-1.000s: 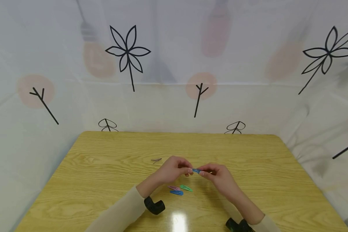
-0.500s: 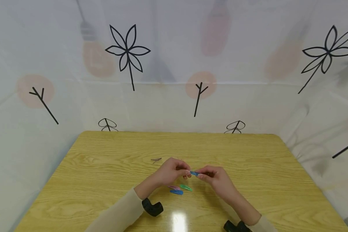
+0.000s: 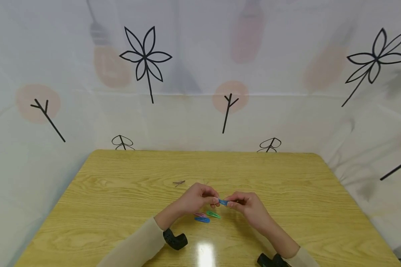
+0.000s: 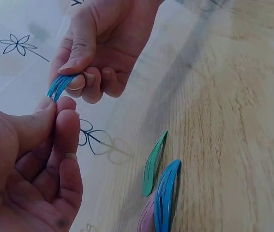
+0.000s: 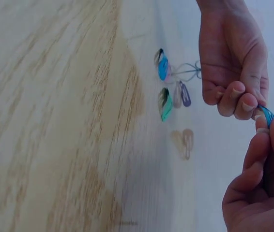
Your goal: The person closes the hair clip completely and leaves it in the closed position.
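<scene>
A blue snap hair clip (image 3: 223, 202) is held in the air between both hands, arched in the left wrist view. My left hand (image 3: 195, 200) pinches one end of this clip (image 4: 59, 86) between thumb and fingers. The other end is pinched by my right hand (image 3: 250, 205), whose remaining fingers curl below. Fingertips cover both ends of the clip. Beneath the left hand lie a green hair clip (image 3: 213, 214), a pink hair clip (image 3: 200, 214) and a second blue hair clip (image 3: 202, 220), close together; the blue one partly hides the pink one in the left wrist view (image 4: 164, 198).
Farther back on the wooden table (image 3: 137, 207) lie thin dark clips (image 3: 178, 183); the right wrist view shows a purple clip (image 5: 185, 94) and a brownish clip (image 5: 188, 144). A white patterned cloth (image 3: 187, 122) hangs behind and beside the table.
Both hands have come slightly nearer the body and a little left, still holding the blue hair clip between them. The clips on the table have not moved.
</scene>
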The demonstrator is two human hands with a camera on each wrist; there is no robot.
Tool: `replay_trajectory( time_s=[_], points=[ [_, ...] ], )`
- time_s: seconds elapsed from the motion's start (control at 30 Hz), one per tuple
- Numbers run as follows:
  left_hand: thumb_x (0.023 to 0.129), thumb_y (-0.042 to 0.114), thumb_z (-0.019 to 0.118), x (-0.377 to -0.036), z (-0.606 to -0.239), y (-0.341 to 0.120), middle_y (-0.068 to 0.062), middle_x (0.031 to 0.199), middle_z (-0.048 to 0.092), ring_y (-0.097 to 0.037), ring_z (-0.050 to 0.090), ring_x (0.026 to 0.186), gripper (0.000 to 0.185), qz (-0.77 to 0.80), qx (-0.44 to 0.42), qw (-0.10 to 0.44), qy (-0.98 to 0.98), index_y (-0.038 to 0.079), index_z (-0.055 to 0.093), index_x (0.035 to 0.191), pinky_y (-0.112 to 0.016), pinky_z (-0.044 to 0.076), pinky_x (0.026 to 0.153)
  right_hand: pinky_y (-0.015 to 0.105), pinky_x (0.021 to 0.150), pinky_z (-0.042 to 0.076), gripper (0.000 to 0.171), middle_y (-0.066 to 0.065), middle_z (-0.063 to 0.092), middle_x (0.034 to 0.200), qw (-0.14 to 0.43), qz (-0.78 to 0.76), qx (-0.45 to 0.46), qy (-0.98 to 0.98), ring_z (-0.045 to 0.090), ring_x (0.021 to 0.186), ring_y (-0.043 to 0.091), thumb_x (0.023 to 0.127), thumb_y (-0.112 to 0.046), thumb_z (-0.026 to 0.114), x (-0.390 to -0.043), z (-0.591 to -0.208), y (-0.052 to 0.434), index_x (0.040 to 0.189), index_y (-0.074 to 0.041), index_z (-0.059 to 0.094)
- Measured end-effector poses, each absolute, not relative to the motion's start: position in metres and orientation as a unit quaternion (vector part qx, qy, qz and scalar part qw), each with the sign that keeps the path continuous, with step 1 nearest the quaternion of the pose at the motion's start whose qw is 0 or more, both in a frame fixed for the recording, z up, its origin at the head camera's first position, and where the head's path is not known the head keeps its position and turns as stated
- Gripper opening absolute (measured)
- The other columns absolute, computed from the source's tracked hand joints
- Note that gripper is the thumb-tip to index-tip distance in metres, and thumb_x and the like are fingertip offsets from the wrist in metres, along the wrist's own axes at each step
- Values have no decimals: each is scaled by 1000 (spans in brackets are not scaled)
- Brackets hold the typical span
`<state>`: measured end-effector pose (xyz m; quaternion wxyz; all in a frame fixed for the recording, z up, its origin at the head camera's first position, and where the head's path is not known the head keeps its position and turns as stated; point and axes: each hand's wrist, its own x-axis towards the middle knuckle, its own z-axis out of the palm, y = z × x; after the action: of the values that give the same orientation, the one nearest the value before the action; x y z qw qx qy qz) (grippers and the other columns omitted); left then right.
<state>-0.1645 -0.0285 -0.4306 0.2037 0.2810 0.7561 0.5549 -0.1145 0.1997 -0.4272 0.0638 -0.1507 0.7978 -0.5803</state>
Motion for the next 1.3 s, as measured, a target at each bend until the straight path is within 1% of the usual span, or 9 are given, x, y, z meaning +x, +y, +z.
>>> replay_trajectory(
  time_s=[0.17,0.3,0.47,0.6,0.7,0.97,1.07,1.2,1.3],
  points=[
    [99,13,63,-163,-431,-29,-4,85,71,-29,67,82,12,555,274,205,758,11,74,95,-41,54,82,31,77,50,14,16,69,95,73,-588,-153,791,56,83,15,95,-10,67,-115,-429,199,100,0,75],
    [99,13,63,-165,-434,-31,-8,87,71,-29,67,81,11,551,273,207,761,11,74,96,-38,54,78,34,79,51,14,14,70,98,83,-582,-139,797,58,86,17,95,-12,67,-115,-429,199,101,-2,76],
    [98,14,65,-166,-436,-34,-9,89,71,-28,66,81,9,539,291,201,765,12,74,96,-31,53,72,34,75,51,16,13,70,97,87,-569,-124,808,58,84,19,95,-15,69,-115,-431,197,102,-3,76],
    [98,17,67,-166,-438,-36,-3,91,70,-19,63,80,7,519,299,191,778,15,74,96,-28,51,70,31,72,49,15,11,71,96,84,-558,-113,818,58,83,19,94,-16,70,-115,-433,195,101,-4,77],
    [97,18,68,-166,-439,-37,-2,92,70,-14,60,78,7,506,297,189,787,16,75,96,-28,50,69,27,66,45,14,9,70,94,85,-552,-103,823,54,77,17,94,-16,70,-115,-434,192,100,-6,77],
    [95,17,70,-166,-442,-42,1,89,69,-16,63,76,5,500,282,199,795,17,75,94,-30,53,65,25,56,40,15,8,69,92,97,-550,-95,824,46,64,14,95,-18,69,-116,-439,186,102,-7,76],
    [94,14,71,-167,-444,-45,3,87,70,-16,64,74,6,496,286,205,794,17,76,93,-29,53,63,26,60,42,14,6,70,96,108,-549,-98,823,50,69,14,95,-17,69,-116,-440,183,102,-8,77],
    [94,14,71,-168,-446,-48,6,86,70,-11,61,72,7,480,297,203,800,17,76,91,-26,50,64,32,75,48,14,2,72,102,118,-540,-111,826,60,91,16,95,-17,69,-116,-443,182,103,-9,77],
    [94,15,71,-167,-448,-50,7,85,70,-8,59,73,7,470,299,201,806,18,76,90,-25,48,67,36,78,50,15,1,72,101,119,-528,-120,833,62,95,18,95,-19,69,-116,-446,180,102,-9,77]
  ],
)
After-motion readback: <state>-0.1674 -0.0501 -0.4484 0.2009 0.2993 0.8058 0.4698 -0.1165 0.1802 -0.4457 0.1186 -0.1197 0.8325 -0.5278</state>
